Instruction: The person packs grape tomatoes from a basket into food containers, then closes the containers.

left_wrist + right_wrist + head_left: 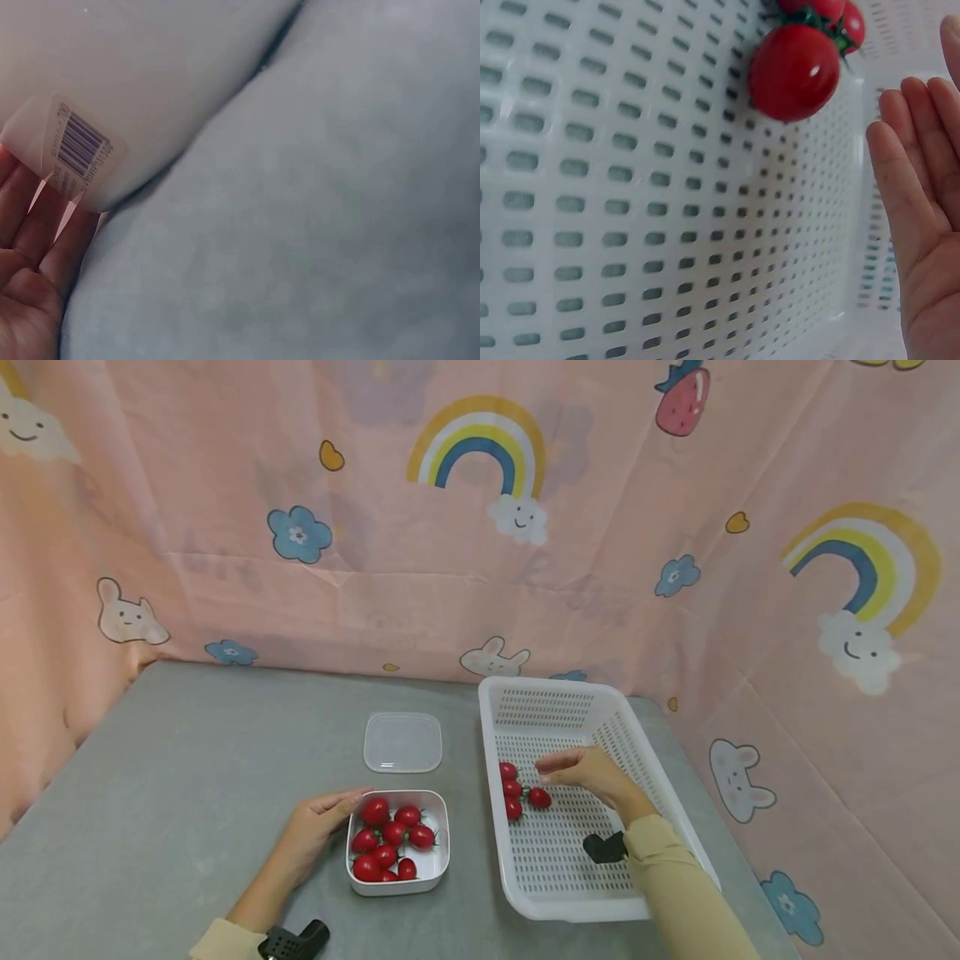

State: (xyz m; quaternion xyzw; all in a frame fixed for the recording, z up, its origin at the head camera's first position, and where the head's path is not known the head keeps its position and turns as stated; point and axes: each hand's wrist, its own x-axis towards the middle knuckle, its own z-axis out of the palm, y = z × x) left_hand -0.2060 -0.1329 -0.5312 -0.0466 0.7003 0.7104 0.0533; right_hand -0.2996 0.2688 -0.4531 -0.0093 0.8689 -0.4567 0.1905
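Observation:
My left hand [315,828] rests its extended fingers against the left side of a small white container [433,865]. Several red cherry tomatoes [393,833] with green stems lie inside it. In the left wrist view, the fingers [66,244] touch the container's wall beside a barcode label [81,146]. Over the white perforated basket [492,852], my right hand [596,778] hovers with straight fingers and holds nothing. Just left of and below its fingertips, a cherry tomato [539,797] lies near a few others along the basket's left wall. The right wrist view shows a tomato [795,73] apart from that hand.
A translucent flat lid [402,743] lies on the grey cloth-covered table [202,777], behind the small container. The basket stands at the right of the table. A pink printed curtain [360,602] hangs along the back and sides.

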